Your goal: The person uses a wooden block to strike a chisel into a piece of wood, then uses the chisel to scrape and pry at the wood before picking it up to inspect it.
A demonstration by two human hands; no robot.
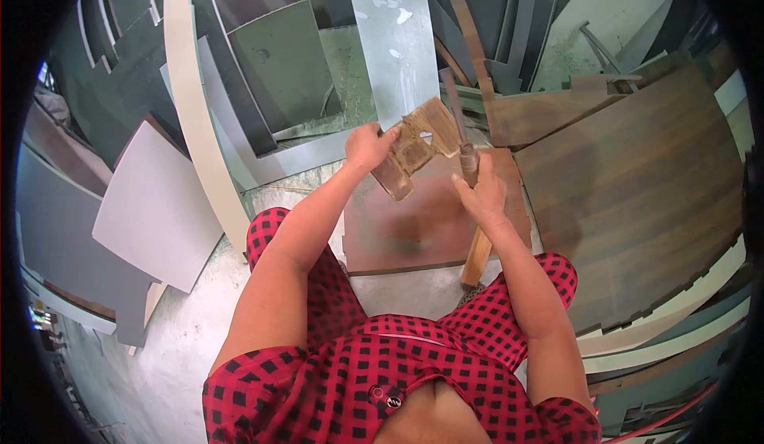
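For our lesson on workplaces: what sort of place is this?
Probably a woodworking shop: cut boards lean all around, and the hands hold a wood piece and a file.

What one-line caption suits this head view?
Left hand grips a wooden piece; right hand holds a file against it.

No text, label, brand or number can be read anywhere in the head view. A small dark round button [394, 401] on the red-and-black checked garment [414, 364] carries a pale zigzag mark, perhaps a logo, but it is too small to make out as letters.
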